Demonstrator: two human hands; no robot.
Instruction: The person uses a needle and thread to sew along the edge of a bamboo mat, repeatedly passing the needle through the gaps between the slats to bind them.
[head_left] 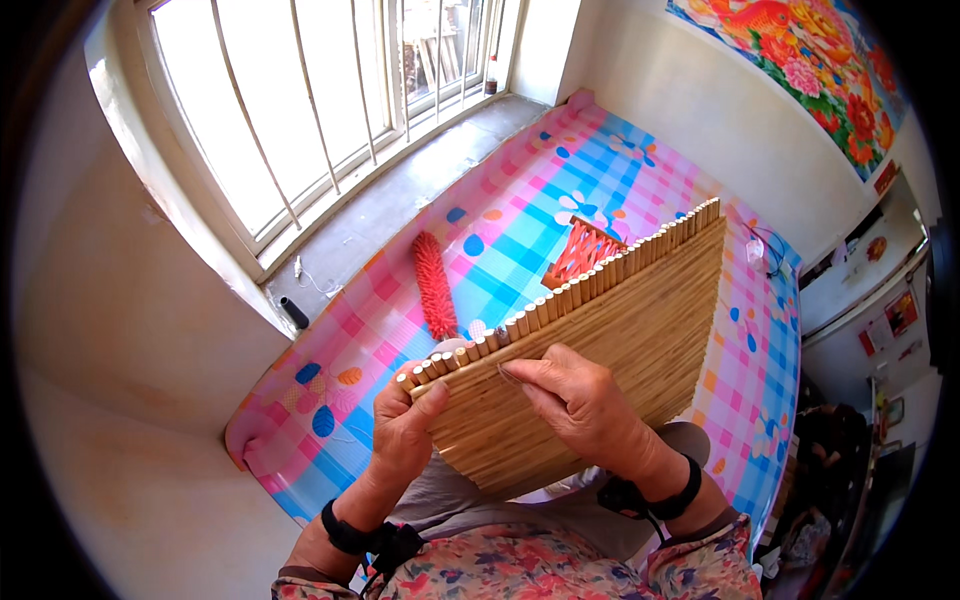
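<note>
A mat of thin bamboo slats [600, 370] lies tilted across my lap, its row of pale cut ends running diagonally along the upper edge. My left hand [410, 420] grips the mat's left corner, thumb over the front and fingers partly hidden behind it. My right hand [570, 400] is closed in a pinch over the mat's face, just below that edge, at what looks like a fine thread or thin thing, too small to make out surely. Beyond the mat, a red woven item [578, 250] and a red fluffy duster [435, 285] lie on the plaid cover.
The pink and blue checked cover [750, 390] surrounds me. A barred window [310, 100] with a grey sill [370, 200] holding a dark cylinder [293, 312] and white cord is at upper left. Wires [770, 250] lie at right, near a cluttered cabinet [880, 270].
</note>
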